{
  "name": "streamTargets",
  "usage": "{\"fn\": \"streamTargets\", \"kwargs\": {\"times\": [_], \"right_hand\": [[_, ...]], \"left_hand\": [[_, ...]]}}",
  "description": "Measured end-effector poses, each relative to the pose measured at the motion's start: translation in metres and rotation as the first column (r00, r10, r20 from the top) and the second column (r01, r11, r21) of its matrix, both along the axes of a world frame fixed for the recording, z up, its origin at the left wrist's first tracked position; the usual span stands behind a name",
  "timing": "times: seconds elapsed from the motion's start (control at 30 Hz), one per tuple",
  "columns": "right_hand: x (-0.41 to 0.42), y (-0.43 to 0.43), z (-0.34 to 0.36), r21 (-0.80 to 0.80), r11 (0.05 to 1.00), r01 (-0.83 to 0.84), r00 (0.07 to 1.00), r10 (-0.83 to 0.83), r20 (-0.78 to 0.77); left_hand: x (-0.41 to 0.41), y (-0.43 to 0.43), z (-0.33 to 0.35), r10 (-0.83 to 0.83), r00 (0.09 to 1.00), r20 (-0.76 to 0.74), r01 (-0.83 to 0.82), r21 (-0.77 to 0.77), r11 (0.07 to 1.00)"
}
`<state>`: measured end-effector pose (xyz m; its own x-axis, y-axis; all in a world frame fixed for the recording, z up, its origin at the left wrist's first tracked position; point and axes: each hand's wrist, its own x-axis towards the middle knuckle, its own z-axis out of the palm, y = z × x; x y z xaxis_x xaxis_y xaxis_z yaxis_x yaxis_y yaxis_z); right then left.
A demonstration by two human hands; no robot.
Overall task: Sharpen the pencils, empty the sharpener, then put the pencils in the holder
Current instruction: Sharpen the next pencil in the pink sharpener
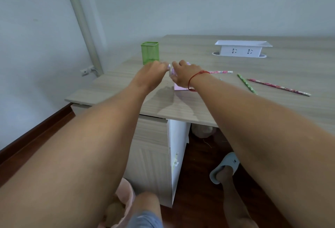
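A green wire-mesh pencil holder [150,53] stands back left on a pale wood-grain desk [199,104]. A pink plastic sharpener [180,86] sits before it, slightly right. Rightward lie a pink patterned pencil [221,72], a green patterned pencil [247,83] and a second pink pencil [279,87], a white plastic socket box [243,48] behind them.

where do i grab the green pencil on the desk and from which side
Pinch the green pencil around mid-shaft from straight above, thumb and finger across its width. It lies flat on the desk with nothing over it. Its far end runs close to the pink pencil to its right, so the middle probably gives fingers more room.
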<state>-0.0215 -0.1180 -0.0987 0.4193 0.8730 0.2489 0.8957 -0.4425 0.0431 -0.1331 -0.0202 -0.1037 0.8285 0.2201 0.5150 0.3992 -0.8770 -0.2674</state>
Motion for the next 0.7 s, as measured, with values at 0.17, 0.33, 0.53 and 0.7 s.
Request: {"fn": "streamTargets", "kwargs": {"times": [0.17, 0.33, 0.53, 0.7], "right_hand": [[0.002, 0.002, 0.001, -0.015, 1.0, -0.001, 1.0, 0.001, -0.009], [0.005, 0.002, 0.001, -0.023, 0.999, -0.028, 1.0, 0.028, -0.015], [0.004, 0.003, -0.004, -0.014, 0.998, -0.065, 0.998, 0.065, 0.023], [0.011, 0.007, -0.004, 0.027, 0.999, -0.042, 0.999, 0.041, 0.036]], "left_hand": [[-0.005, -0.006, -0.006, -0.097, 0.995, 0.018, 0.098, -0.061, 0.993], [-0.006, -0.014, -0.022, -0.013, 0.997, -0.081, 0.0, -0.154, 0.988], [0.008, 0.008, -0.032, 0.003, 0.918, -0.398, -0.014, -0.024, 1.0], [0.029, 0.028, -0.022, 0.067, 0.889, -0.452, -0.013, 0.122, 0.992]]}}
